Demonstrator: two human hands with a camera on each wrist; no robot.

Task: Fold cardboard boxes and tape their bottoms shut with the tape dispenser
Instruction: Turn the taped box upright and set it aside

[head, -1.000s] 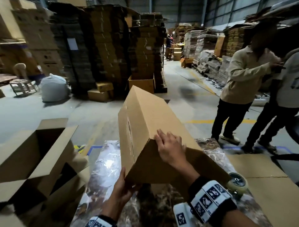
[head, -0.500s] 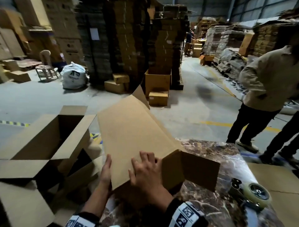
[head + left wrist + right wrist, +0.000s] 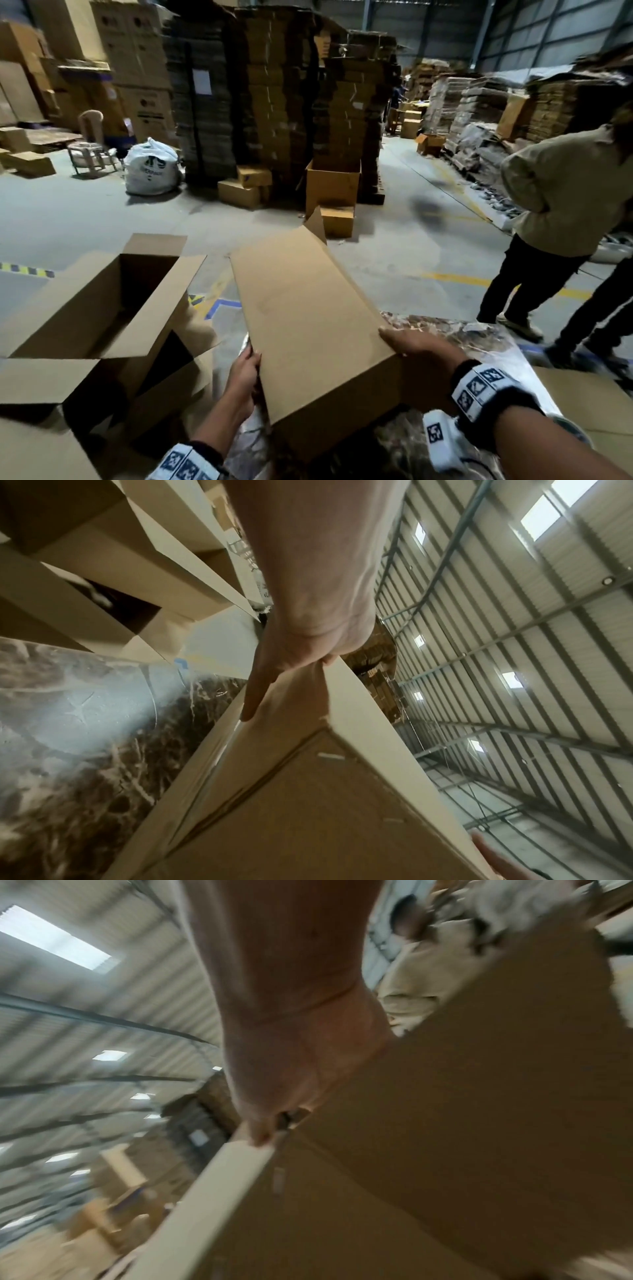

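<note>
At far left an opened cardboard box (image 3: 102,301) lies on its side among other loose cartons, flaps splayed, its hollow dark inside and its matte brown walls creased at the folds. Beside it the left hand (image 3: 244,378) grips the near left edge of the long rectangular box (image 3: 308,315), thumb on the top panel and fingers (image 3: 253,696) pressed flat along the side wall, as the left wrist view shows. The box is plain, smooth corrugated board, held tilted above the desk (image 3: 479,339), whose glossy marble-patterned top, brown veined with white, carries bright reflections; the box's far end flap stands up, and metal staples mark its seam in the left wrist view. The right hand (image 3: 416,347) clamps the near right corner, fingers spread over the top panel and wrapped down the side; the right wrist view is blurred. Further right a person in a beige shirt (image 3: 555,192) stands on the grey concrete floor (image 3: 394,260).
</note>
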